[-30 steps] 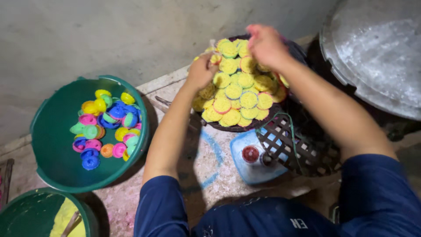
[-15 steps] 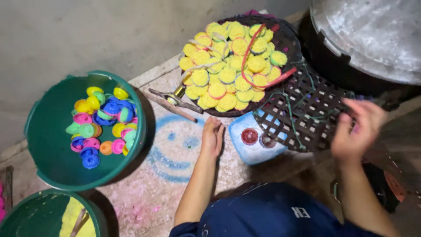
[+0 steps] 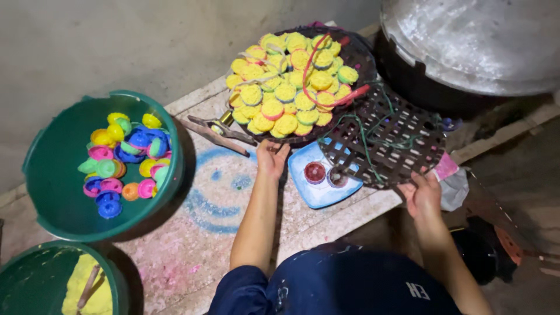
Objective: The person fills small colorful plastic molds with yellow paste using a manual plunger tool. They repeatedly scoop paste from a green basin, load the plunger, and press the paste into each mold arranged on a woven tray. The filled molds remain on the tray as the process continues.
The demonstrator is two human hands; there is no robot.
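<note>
Gripping the near rim of the dark lattice tray (image 3: pixel 382 137), the right hand (image 3: pixel 424 195) has its fingers closed over the edge. The left hand (image 3: pixel 272 157) lies open, palm down, touching the near edge of the round basket (image 3: pixel 359 55) that carries the yellow-filled moulds (image 3: pixel 289 87).

Landmark: the round basket.
- Lattice tray: just right of and nearer than the basket, overlapping its rim, with green cord threaded through it.
- Blue plate (image 3: pixel 318 189): below the basket, partly under the lattice tray, two small dark cups on it.
- Green basin (image 3: pixel 58 198): well left of the basket, holding loose coloured mould halves (image 3: pixel 119 163).
- Metal tool (image 3: pixel 224 129): just left of the basket, on the stained slab (image 3: pixel 216 233).
- Big metal lid (image 3: pixel 484 41): right of and beyond the basket.

Step in hand, as judged: handling the lattice tray beside the full basket. Lifting it would call for a steady level pull, keeping the cord from snagging the moulds.

Against half a second ago: the right hand was raised and clear of the tray, now it clasps the rim; the left hand has moved up to the basket edge.
</note>
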